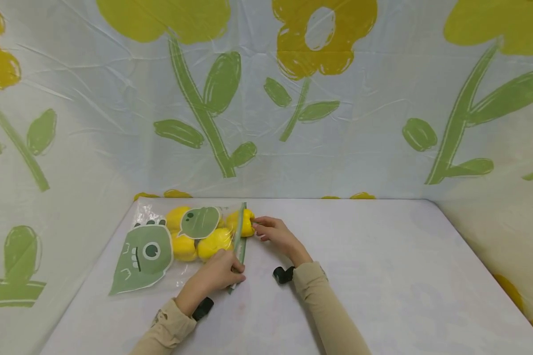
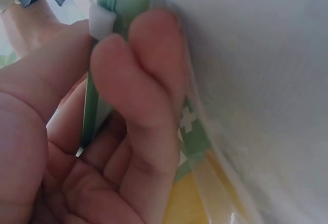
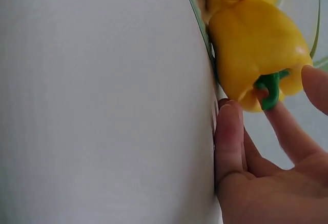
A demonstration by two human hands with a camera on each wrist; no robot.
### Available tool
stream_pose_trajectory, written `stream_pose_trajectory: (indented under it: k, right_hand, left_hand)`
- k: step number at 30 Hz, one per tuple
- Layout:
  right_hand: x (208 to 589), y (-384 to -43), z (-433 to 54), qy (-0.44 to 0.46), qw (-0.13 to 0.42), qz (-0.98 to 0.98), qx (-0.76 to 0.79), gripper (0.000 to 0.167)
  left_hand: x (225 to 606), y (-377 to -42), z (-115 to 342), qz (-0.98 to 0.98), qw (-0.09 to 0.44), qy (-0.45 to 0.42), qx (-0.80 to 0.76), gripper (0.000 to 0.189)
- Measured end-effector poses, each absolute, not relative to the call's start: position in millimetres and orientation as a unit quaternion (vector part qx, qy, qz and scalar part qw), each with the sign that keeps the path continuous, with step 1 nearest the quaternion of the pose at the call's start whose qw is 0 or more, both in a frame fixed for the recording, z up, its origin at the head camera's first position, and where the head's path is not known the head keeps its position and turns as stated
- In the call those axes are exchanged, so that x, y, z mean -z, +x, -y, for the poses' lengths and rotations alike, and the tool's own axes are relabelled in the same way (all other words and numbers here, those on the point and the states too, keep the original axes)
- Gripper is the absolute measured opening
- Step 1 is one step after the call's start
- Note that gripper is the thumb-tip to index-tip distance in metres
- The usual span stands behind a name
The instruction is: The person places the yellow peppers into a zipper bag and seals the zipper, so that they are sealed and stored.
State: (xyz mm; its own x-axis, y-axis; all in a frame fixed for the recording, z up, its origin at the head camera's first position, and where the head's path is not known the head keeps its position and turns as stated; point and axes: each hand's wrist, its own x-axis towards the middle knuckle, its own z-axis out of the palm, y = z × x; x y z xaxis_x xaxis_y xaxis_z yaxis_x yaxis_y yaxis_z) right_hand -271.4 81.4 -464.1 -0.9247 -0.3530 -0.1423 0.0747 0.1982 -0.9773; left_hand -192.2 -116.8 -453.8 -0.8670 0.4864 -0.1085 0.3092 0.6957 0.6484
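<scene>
A clear zip bag (image 1: pixel 182 270) printed with green monster shapes lies on the table with several yellow bell peppers (image 1: pixel 184 246) inside. My left hand (image 1: pixel 217 271) grips the near end of the bag's green-edged mouth; a white slider (image 2: pixel 102 23) shows by its fingertips in the left wrist view. At the far part of the mouth, one yellow bell pepper (image 3: pixel 256 44) sits partly in the bag, its green stem facing out. Against that stem end rest the extended fingers of my right hand (image 1: pixel 279 236), with the thumb at the pepper's edge in the right wrist view.
A white cloth-like surface covers the table (image 1: pixel 382 276), stretching away to the right of my hands. Behind it rises a flower-printed backdrop (image 1: pixel 337 162), with matching side walls. Black wrist devices (image 1: pixel 283 274) sit at both cuffs.
</scene>
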Motion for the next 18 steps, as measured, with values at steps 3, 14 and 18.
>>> stream_pose_trajectory:
  k: [3,14,18]
  right_hand:
    - [464.5,-272.5,-81.2,-0.106,0.186,-0.756,0.619,0.042]
    - [470.5,-273.8,-83.4,-0.123,0.208,-0.739,0.628,0.043]
    - [472.2,-273.6,-84.8,-0.113,0.200,-0.733,0.640,0.036]
  left_hand:
    - [453.6,-192.4,116.7,-0.912,0.139,0.214,-0.320,0.002]
    - [455.5,-192.6,116.4,-0.910,0.135,0.230,-0.319,0.008]
    - [455.6,-192.7,116.6,-0.909,0.131,0.231,-0.320,0.003]
